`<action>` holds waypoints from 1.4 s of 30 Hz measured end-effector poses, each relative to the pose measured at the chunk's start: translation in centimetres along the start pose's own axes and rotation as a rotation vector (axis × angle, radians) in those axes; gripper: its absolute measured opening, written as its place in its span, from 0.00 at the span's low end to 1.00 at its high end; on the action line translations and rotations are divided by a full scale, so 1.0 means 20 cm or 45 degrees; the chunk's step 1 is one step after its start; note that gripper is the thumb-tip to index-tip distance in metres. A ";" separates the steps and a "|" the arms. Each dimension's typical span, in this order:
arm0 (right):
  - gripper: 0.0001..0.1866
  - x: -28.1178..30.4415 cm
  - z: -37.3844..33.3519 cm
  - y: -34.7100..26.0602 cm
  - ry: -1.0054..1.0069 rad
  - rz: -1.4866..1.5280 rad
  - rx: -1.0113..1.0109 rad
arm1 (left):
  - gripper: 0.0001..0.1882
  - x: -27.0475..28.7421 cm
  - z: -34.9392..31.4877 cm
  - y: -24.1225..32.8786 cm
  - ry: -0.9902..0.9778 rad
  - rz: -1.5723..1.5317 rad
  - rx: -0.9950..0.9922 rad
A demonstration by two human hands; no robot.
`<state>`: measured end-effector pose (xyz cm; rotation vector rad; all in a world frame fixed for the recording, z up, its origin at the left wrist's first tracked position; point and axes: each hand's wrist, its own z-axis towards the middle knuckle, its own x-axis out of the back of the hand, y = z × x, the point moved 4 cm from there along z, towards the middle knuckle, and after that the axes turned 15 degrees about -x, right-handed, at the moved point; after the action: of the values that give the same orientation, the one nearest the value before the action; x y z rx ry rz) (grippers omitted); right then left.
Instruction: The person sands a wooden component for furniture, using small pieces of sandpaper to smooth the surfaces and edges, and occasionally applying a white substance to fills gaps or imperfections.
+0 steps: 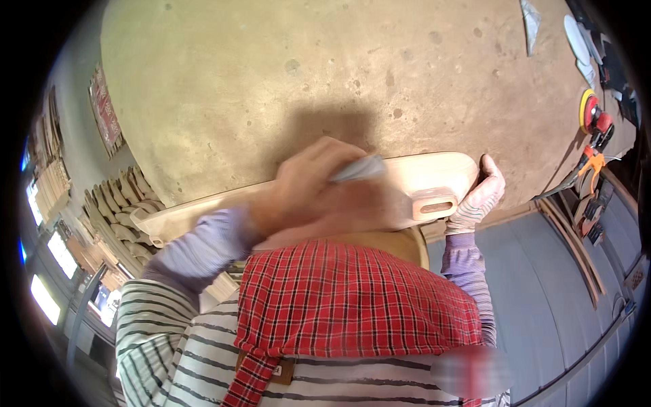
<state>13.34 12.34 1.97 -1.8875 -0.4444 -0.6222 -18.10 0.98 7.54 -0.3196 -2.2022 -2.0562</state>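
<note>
A long pale wooden piece (pixel 434 169) lies along the near edge of the table, with a rounded right end and a raised block with an oval slot (pixel 435 206) on its near side. My left hand (pixel 312 176), smeared by motion, is closed over the middle of the piece and holds a folded grey sheet that looks like sandpaper (pixel 359 168). At the rounded end my right hand (pixel 483 193), in a striped fabric glove or sleeve, grips the wood from the side. The blur hides the left fingers' underside and the wood beneath them.
The broad brown worktable (pixel 258 74) spreads ahead. At its right edge are a red and yellow sander (pixel 590 112) and an orange-handled tool (pixel 592 165). Curved wooden parts (pixel 119 203) are stacked at the left; wooden strips (pixel 573 251) lean at the right.
</note>
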 end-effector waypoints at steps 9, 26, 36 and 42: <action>0.19 -0.08 0.06 -0.10 0.031 -0.513 -0.025 | 0.28 -0.43 0.20 0.02 -0.277 -0.002 -0.263; 0.22 -0.20 0.60 -0.58 -0.393 0.048 0.490 | 0.15 -0.47 0.04 0.09 0.213 0.450 -0.015; 0.46 -1.14 1.42 -1.30 -0.361 0.344 0.180 | 0.16 -0.43 0.13 0.32 0.098 0.447 0.484; 0.28 -1.22 1.48 -1.32 -0.211 0.254 0.440 | 0.13 -0.37 -0.34 0.00 1.057 0.599 0.790</action>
<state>-14.64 49.23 -2.64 -1.6310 -0.4327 -0.2390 -11.40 -6.38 6.50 0.0774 -1.8386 -0.9291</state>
